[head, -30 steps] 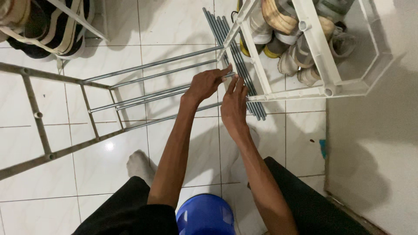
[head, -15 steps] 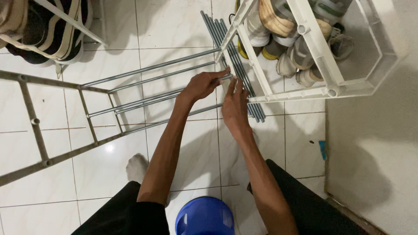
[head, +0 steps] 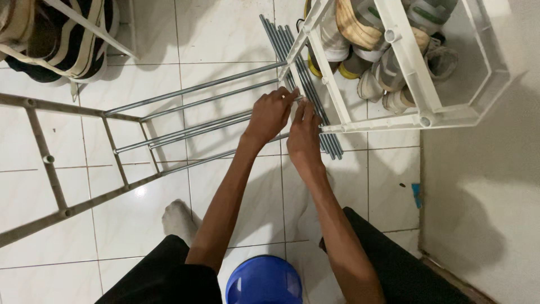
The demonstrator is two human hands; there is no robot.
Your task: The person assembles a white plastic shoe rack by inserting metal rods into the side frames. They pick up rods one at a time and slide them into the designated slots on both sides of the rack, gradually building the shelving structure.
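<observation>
1. 2 bare hands are meeting over the white tiled floor [head: 236,34], close beside the corner of a white plastic rack [head: 337,107].
2. Left hand [head: 271,115] is curling its fingers around the end of a thin metal rod [head: 185,132], the fingertips pinching it where it is reaching the white rack.
3. Right hand [head: 304,138] is lying just beside the left, its fingers stretching forward and touching the same rod end; it is not clear whether it is gripping the rod or only steadying it, since the fingertips are overlapping.
4. That rod is running leftward and slightly downward to a grey metal side frame [head: 39,146], which is lying tilted on the tiles.
5. 4 or so more rods are already spanning between this frame and the hands, lying nearly parallel.
6. Loose spare rods [head: 332,147] are lying in a bundle on the floor, passing under the white rack's corner.
7. Several shoes [head: 388,67] are sitting inside the white rack, pale and yellow-soled.
8. Dark striped sandals [head: 62,39] are sitting at the upper left, behind another white bar.
9. Between the person's knees a blue bucket [head: 263,280] is showing at the bottom edge.
10. One bare foot [head: 179,218] is resting on the tiles beside the left forearm.
</observation>
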